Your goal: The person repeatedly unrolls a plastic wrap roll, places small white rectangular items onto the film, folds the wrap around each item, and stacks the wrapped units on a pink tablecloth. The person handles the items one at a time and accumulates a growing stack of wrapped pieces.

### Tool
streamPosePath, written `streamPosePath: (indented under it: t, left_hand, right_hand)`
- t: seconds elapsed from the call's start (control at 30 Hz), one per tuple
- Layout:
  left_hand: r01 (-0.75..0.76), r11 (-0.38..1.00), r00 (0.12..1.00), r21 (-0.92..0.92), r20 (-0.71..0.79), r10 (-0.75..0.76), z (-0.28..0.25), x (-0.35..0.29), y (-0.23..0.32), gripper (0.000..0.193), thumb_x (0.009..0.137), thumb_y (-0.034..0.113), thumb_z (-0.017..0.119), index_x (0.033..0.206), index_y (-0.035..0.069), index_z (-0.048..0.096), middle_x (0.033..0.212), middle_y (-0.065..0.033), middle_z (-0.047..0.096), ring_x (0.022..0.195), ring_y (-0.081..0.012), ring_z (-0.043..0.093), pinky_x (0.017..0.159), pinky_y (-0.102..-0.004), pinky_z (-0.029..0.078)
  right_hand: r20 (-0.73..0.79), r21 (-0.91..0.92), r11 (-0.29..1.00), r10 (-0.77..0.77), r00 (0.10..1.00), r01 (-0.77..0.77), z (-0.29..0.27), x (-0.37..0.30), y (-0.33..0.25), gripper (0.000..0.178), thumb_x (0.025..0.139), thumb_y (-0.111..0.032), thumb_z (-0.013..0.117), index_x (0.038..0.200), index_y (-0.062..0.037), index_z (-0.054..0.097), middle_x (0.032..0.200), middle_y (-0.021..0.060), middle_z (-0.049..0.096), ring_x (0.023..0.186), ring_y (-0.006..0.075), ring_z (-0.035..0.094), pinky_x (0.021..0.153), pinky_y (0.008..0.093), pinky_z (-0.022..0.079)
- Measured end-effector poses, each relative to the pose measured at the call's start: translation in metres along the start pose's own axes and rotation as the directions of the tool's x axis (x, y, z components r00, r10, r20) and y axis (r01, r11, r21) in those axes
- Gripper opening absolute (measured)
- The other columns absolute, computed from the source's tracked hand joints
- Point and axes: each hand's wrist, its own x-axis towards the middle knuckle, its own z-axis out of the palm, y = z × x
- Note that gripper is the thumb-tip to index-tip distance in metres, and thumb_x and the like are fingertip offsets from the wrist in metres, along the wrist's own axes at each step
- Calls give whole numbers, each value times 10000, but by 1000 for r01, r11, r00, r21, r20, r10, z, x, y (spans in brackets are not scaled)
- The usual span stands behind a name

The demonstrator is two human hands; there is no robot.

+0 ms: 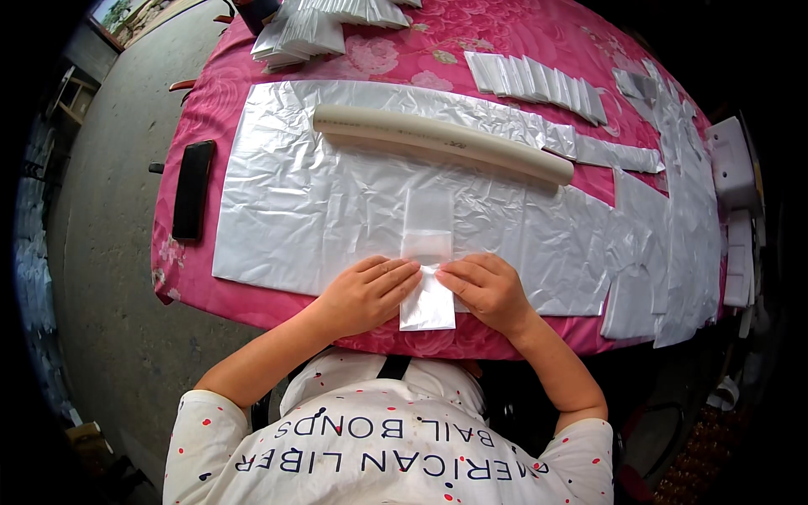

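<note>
Pink-covered table [227, 101]: folding seems in hand

Midway along the near edge, the plastic strip [427, 307] lies partly over a silvery sheet [286, 210]. The right hand [488, 290] pinches it; the left hand [362, 290] touches it, grip hidden. Next probably calls for an even crease.

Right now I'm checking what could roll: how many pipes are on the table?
1: the cream pipe lies slantwise on the plastic sheet, beyond the left hand and right hand. The table's far edge is cut off; others may be hidden.
</note>
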Motion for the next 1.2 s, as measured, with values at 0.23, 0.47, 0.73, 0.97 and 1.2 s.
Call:
streamPosePath:
  t: [0.23,0.47,0.73,0.97,1.2]
  left_hand:
    - [-7,1000,1000,-11,-4,7,1,-1,-2,433,716,97,586,1142,22,555,1169,-108,580,1040,-224,581,889,-361,440]
    - [537,722,823,-437,85,-561,-7,22,5,494,798,59,611,1260,22,439,890,-140,668,752,-274,647,716,-339,492]
    - [714,442,622,-542,202,-757,-7,45,-16,651,797,106,642,1321,-76,302,783,-140,665,581,-264,621,564,-311,483]
    - [380,921,906,-85,-167,-389,2,43,-8,636,772,110,645,1314,-51,354,1254,-206,465,1073,-324,507,890,-380,427]
    - [394,918,917,37,55,-395,26,59,4,905,782,484,579,1363,-94,195,1431,-259,204,1352,-380,163,1093,-479,130]
  right_hand:
    - [-14,54,997,48,999,-47,1,1,1,255,650,-86,668,905,-77,665,904,34,642,781,208,594,660,317,486]
    - [193,291,741,574,796,-605,-3,27,2,132,783,-148,622,820,-32,674,668,95,625,596,240,589,582,313,466]
    - [580,218,311,721,379,-925,-8,57,25,275,837,-243,583,724,-4,659,587,58,619,525,123,605,527,276,453]
    - [626,154,301,707,328,-941,-7,64,30,288,830,-229,574,664,-3,641,583,66,616,524,116,608,537,274,460]
    - [626,173,274,711,320,-946,1,60,35,270,818,-200,553,646,-14,646,581,83,621,538,140,625,554,290,470]
